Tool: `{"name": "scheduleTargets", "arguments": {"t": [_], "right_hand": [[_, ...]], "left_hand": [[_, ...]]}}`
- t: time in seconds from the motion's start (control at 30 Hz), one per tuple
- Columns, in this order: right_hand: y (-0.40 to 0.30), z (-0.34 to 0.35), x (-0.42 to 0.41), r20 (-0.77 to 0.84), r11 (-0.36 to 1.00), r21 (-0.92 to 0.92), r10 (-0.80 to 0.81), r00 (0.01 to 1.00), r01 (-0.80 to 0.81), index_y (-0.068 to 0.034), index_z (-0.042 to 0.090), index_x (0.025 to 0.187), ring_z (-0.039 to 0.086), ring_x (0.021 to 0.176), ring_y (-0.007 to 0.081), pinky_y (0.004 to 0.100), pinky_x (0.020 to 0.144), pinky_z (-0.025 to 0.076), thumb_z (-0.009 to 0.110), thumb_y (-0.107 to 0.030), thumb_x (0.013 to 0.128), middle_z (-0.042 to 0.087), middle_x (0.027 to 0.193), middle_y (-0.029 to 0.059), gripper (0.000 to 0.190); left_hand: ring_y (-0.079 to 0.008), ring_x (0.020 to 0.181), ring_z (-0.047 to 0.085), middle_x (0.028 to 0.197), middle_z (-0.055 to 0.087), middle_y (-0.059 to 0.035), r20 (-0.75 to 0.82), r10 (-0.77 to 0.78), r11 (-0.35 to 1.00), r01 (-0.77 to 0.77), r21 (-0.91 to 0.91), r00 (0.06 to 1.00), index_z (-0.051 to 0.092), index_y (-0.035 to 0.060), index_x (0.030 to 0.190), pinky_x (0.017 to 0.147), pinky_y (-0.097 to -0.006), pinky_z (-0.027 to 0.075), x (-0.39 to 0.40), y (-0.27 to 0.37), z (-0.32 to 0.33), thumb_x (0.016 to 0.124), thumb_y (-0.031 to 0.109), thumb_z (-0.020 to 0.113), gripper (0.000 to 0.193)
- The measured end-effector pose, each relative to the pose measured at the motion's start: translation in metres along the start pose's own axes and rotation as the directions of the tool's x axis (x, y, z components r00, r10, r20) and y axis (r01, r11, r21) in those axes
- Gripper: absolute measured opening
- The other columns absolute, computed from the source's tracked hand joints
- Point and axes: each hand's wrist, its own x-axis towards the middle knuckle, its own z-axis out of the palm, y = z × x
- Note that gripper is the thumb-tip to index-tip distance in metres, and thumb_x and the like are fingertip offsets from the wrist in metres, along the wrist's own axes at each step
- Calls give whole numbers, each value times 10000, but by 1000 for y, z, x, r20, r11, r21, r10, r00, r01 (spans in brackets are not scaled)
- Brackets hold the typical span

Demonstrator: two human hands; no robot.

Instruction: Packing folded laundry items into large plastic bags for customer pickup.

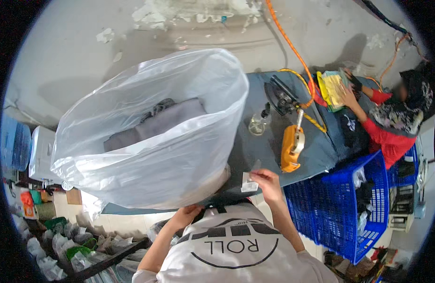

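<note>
A large clear plastic bag stands wide at its mouth on a dark table, with folded grey fabric and a dark crumpled piece inside. My left hand is at the bag's lower edge by the table's front; its fingertips are partly hidden, so its grip is unclear. My right hand pinches a small white paper label with some clear film at its top, just right of the bag. An orange tape dispenser lies beyond that hand. Behind it are a clear spray bottle and a black iron.
Orange cord hangs down to the iron. On the right, a co-worker in red handles yellow fabric. Stacked blue plastic crates stand at the table's right front. Bagged items fill a rack at lower left. The wall is behind the table.
</note>
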Motion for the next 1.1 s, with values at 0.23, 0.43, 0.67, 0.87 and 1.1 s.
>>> {"name": "scheduleTargets", "arguments": {"t": [0.23,0.43,0.67,0.87,1.1], "right_hand": [[21,22,-9,143,986,94,121,982,-136,69,663,950,615,835,130,246,785,468,674,-44,808,680,919,92,182],[11,30,-16,264,967,143,169,950,-212,59,641,1069,582,998,157,269,895,425,630,-24,832,646,1111,112,251],[-28,-16,11,370,959,130,190,910,-253,48,685,941,385,1302,245,365,1044,281,636,-56,834,548,1259,183,157],[-52,-75,27,374,948,112,237,897,-297,48,693,892,371,1313,267,375,1054,283,671,-11,782,437,1381,189,127],[-53,-90,19,456,938,-17,314,833,-345,74,687,890,370,1312,260,375,1068,283,648,41,773,427,1399,169,128]], "left_hand": [[-161,1019,550,1101,623,-114,52,-121,989,116,94,991,561,-32,1189,907,-285,428,-7,55,31,959,246,523,363],[-161,1018,543,1114,609,-122,-197,481,862,-419,285,855,499,-20,1263,883,-295,434,37,70,93,893,329,615,521],[-68,803,556,933,650,-34,-306,294,910,-363,-201,905,612,-3,1088,698,-236,457,79,109,140,856,202,688,319],[-38,699,549,797,657,10,-375,218,875,-351,-333,901,675,-1,925,620,-215,450,105,128,201,851,184,699,201],[-47,686,566,800,662,-6,-502,37,845,-296,-446,864,674,-14,930,600,-216,462,93,101,248,848,195,701,226]]}}
